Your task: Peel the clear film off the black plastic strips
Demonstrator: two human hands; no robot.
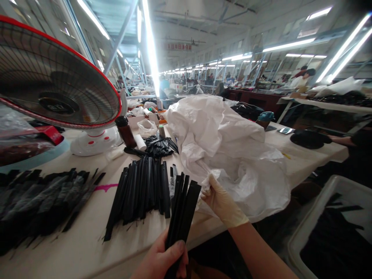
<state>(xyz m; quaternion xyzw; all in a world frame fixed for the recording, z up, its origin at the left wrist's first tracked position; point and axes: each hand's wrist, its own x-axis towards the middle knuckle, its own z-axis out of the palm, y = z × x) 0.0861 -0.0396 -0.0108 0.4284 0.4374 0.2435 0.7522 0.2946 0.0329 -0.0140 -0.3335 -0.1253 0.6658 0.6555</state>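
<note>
My left hand (171,252) is bare and closed around a small bunch of flat black strips (183,205), which stand up tilted from my fist. My right hand (222,201) wears a pale thin glove. Its fingers are pinched at the near edge of a crumpled white sheet (221,131), whose folds run towards the fingertips; it looks like a large woven bag. Just left of my hands, a row of black strips (142,190) lies side by side on the table (95,224). Farther left are more black strips (43,201), partly covered with clear film.
A red-rimmed fan (58,77) stands at the left. Behind the strips are a brown bottle (126,131), a white roll (140,142) and a heap of black pieces (161,146). A white bin (305,217) with black pieces is at the right, near another person's arm (341,140).
</note>
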